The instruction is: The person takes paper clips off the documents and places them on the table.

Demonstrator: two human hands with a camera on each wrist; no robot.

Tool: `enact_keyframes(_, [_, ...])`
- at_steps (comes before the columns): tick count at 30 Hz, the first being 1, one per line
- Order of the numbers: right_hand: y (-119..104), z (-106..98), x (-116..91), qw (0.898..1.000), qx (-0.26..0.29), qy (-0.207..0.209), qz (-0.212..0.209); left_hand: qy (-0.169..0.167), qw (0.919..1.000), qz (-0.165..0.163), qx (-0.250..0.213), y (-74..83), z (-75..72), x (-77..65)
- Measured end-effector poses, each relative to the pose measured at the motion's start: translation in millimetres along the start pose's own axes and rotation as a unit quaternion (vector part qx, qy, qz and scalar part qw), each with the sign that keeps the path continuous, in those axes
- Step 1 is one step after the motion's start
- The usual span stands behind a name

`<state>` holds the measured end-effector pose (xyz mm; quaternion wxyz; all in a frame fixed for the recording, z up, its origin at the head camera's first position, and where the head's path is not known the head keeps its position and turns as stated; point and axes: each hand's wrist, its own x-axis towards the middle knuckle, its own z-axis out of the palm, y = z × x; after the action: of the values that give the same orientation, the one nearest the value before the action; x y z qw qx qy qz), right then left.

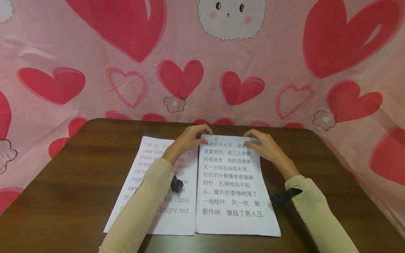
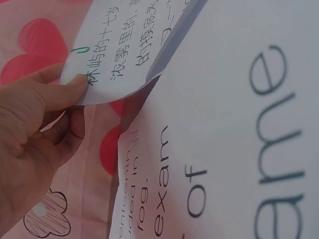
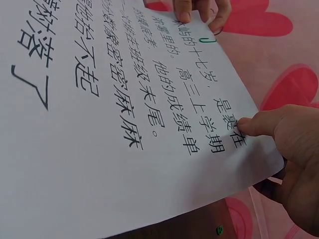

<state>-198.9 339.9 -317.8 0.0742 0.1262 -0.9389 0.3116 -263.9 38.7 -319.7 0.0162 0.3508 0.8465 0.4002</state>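
A stack of white sheets printed with Chinese text has a green paper clip on its top edge. My left hand pinches the top left corner of this stack, thumb on the printed face. At the top right corner my right hand pinches the paper, its thumb over the last characters of the first line and the other fingers behind. The top end is lifted and bends in the left wrist view. Left of it lies a stack with English text, partly hidden under my left forearm.
Both stacks lie on a dark brown wooden table. A pink cloth with red hearts hangs behind the table and at its sides. In the right wrist view a small green thing sits on the table beyond the paper's side edge.
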Motion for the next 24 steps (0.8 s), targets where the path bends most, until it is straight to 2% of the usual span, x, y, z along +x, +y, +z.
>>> enact_keyframes(4, [1.4, 2.1, -0.2, 1.0, 0.014, 0.009, -0.005, -0.001, 1.0, -0.001, 0.002, -0.4, 0.9, -0.5])
enact_keyframes(9, [2.4, 3.9, -2.2, 0.999, 0.03, 0.009, 0.007, -0.005, 1.0, 0.001, 0.001, -3.3, 3.6, -0.6])
enact_keyframes(16, [2.2, 5.2, -1.7, 0.999, 0.036, 0.012, 0.014, -0.005, 0.9999, -0.014, -0.004, -3.0, 4.4, -1.6])
enact_keyframes(24, [3.3, 8.0, -1.7, 0.998, 0.047, 0.013, 0.034, -0.002, 0.9999, -0.011, -0.005, -4.2, 6.2, -1.6])
